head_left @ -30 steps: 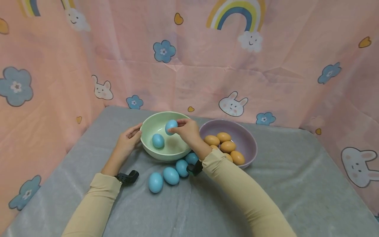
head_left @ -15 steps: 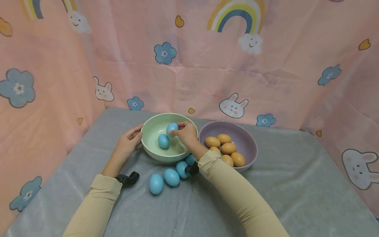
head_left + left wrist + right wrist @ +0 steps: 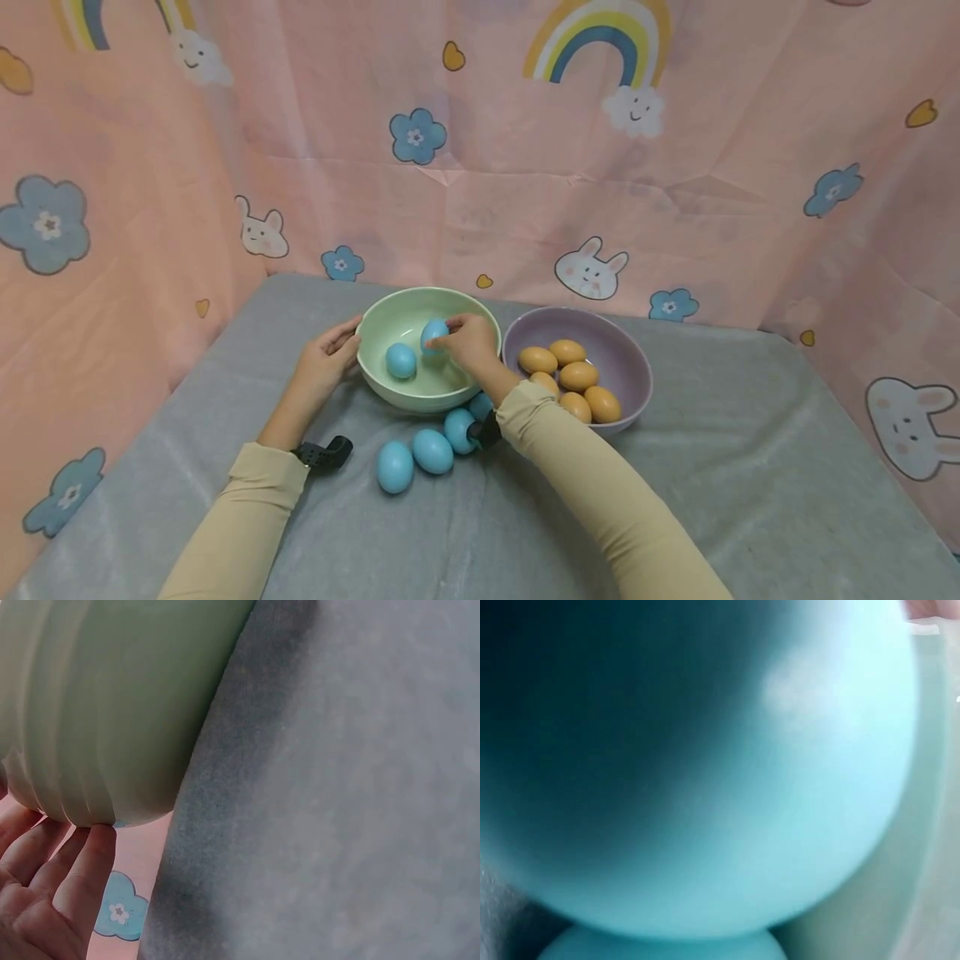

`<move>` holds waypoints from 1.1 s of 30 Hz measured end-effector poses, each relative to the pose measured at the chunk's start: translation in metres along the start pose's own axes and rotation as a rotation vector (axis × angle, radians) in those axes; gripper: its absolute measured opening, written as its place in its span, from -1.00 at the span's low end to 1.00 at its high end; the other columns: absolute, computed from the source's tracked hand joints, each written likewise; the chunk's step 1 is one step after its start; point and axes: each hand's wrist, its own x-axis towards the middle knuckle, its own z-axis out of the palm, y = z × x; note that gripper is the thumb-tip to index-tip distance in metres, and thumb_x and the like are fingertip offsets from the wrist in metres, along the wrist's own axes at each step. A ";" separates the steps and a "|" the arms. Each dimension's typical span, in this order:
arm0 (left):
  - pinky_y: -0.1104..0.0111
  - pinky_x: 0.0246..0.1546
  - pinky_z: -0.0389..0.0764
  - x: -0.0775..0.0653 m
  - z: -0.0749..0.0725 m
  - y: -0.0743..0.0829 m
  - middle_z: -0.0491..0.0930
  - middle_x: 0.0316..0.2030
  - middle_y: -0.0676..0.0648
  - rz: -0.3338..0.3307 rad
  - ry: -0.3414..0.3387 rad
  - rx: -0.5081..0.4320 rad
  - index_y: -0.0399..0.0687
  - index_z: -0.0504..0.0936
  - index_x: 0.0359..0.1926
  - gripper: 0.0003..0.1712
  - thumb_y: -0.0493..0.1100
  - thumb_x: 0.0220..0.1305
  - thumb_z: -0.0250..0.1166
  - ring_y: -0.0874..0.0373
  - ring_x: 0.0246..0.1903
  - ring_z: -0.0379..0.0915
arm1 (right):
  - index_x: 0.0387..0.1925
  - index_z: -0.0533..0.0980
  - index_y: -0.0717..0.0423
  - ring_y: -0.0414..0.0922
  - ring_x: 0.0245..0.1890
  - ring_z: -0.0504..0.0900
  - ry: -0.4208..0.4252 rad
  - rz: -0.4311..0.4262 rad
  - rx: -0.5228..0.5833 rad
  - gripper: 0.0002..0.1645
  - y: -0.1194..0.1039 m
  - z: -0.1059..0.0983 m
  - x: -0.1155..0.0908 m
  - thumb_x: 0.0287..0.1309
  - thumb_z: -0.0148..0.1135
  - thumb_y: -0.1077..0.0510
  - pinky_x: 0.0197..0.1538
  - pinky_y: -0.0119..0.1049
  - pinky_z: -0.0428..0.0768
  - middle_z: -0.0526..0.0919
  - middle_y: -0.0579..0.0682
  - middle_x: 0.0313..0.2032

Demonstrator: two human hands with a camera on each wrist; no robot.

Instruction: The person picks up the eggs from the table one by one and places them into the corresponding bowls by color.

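Observation:
My left hand (image 3: 322, 362) rests its extended fingers (image 3: 86, 877) on the outer left side of the green bowl (image 3: 429, 402). In the left wrist view the fingertips meet the ridged wall of that bowl. My right hand (image 3: 470, 343) reaches over the bowl and pinches a blue egg (image 3: 433, 337) low inside it. A second blue egg (image 3: 401, 360) lies in the bowl, left of the held one. In the right wrist view, a blue egg (image 3: 802, 787) close to the camera fills most of the picture and hides the right hand's grip.
Several blue eggs lie in a slanting row before the green bowl, the nearest blue egg (image 3: 394, 467) at its left end. A purple bowl (image 3: 633, 367) with several brown eggs (image 3: 579, 376) stands right beside it. Grey cloth (image 3: 750, 450) covers the table; a patterned pink curtain (image 3: 495, 200) hangs behind.
My right hand has lowered the pinched blue egg further into the green bowl. The loose egg in there rolled right, then back left. My left hand stays against the bowl.

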 end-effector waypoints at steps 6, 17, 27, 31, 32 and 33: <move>0.64 0.06 0.55 0.001 0.000 -0.002 0.35 0.41 -0.19 0.004 0.004 -0.002 -0.07 0.28 0.48 -0.43 -0.08 0.53 0.07 -0.02 0.37 0.35 | 0.09 0.59 0.31 0.07 0.07 0.64 -0.032 -0.004 -0.013 -0.37 0.000 0.000 0.001 -0.05 0.56 0.18 0.15 -0.15 0.64 0.69 0.21 0.02; 0.65 0.05 0.54 0.002 0.000 -0.003 0.35 0.41 -0.19 0.002 0.012 -0.003 -0.07 0.29 0.48 -0.42 -0.07 0.52 0.08 -0.02 0.37 0.35 | 0.07 0.62 0.24 0.04 0.04 0.65 -0.100 -0.003 -0.131 -0.39 -0.001 0.002 0.001 -0.04 0.58 0.13 0.11 -0.18 0.65 0.70 0.15 0.01; 0.60 0.11 0.53 0.001 0.000 -0.002 0.33 0.43 -0.17 0.000 0.012 0.009 -0.05 0.27 0.48 -0.42 -0.06 0.53 0.07 -0.01 0.39 0.33 | 0.06 0.62 0.24 0.02 0.04 0.64 -0.135 -0.004 -0.140 -0.40 -0.001 0.003 0.001 -0.05 0.58 0.13 0.11 -0.20 0.65 0.70 0.13 0.03; 0.60 0.10 0.53 0.001 0.000 -0.001 0.33 0.42 -0.18 0.003 0.010 0.009 -0.06 0.28 0.48 -0.42 -0.07 0.53 0.08 -0.02 0.38 0.33 | 0.06 0.63 0.25 0.02 0.05 0.64 -0.144 -0.008 -0.154 -0.39 -0.001 0.003 0.000 -0.06 0.59 0.13 0.11 -0.21 0.66 0.69 0.14 0.04; 0.60 0.10 0.53 0.001 0.000 -0.001 0.34 0.42 -0.18 0.003 0.010 0.010 -0.06 0.28 0.48 -0.42 -0.07 0.53 0.07 -0.02 0.38 0.34 | 0.06 0.63 0.26 0.02 0.05 0.64 -0.147 -0.010 -0.153 -0.39 -0.001 0.002 0.000 -0.06 0.59 0.13 0.12 -0.20 0.65 0.69 0.14 0.05; 0.60 0.10 0.53 0.000 0.000 -0.001 0.34 0.42 -0.18 0.003 0.009 0.012 -0.06 0.28 0.48 -0.42 -0.07 0.53 0.07 -0.02 0.38 0.34 | 0.06 0.62 0.26 0.03 0.06 0.64 -0.149 -0.011 -0.149 -0.39 -0.001 0.002 0.000 -0.06 0.58 0.14 0.12 -0.20 0.65 0.69 0.15 0.05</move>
